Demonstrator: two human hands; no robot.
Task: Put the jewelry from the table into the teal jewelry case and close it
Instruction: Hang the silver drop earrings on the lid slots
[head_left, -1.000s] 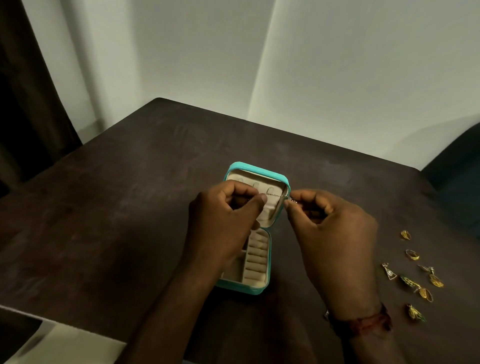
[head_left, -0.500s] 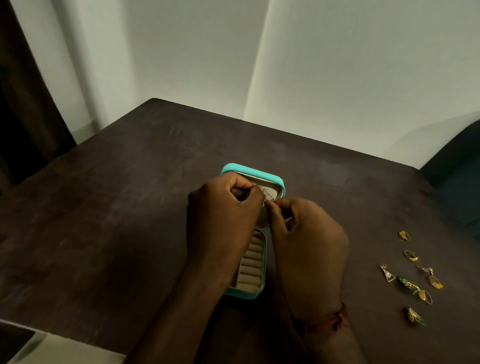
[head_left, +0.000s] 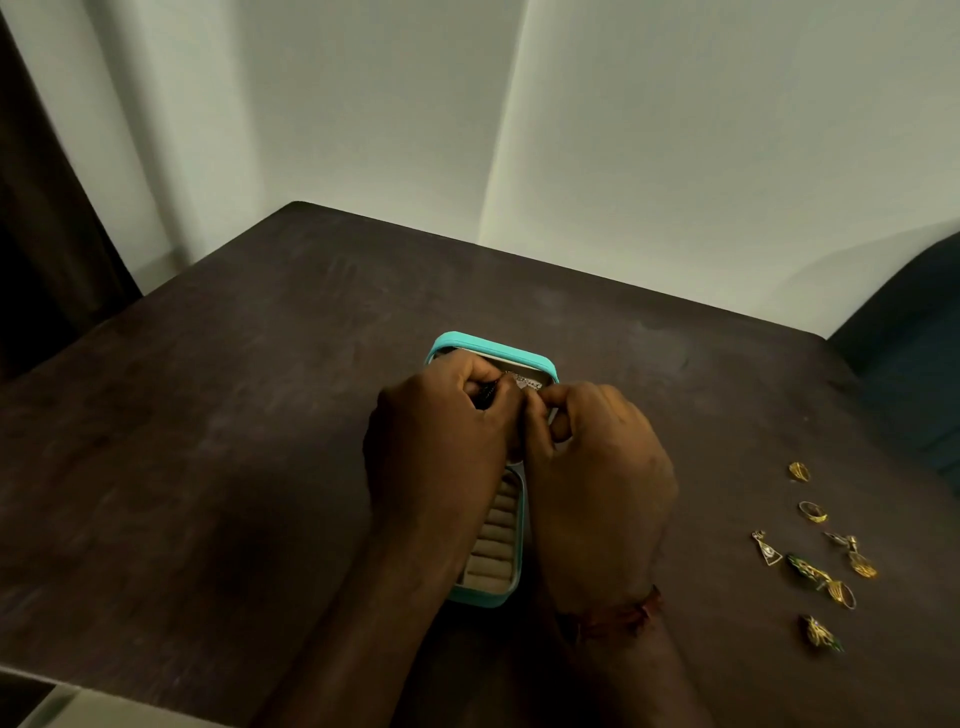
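Your left hand (head_left: 441, 431) and right hand (head_left: 597, 467), fingers curled tight, both pinch the chain (head_left: 525, 384) at the case (head_left: 493, 347) lid, likely to hook it.

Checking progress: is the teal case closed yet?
No, the case lies open, with its beige ring rolls showing between the wrists.

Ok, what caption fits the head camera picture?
Left hand and right hand pinch a thin chain over the open teal jewelry case.
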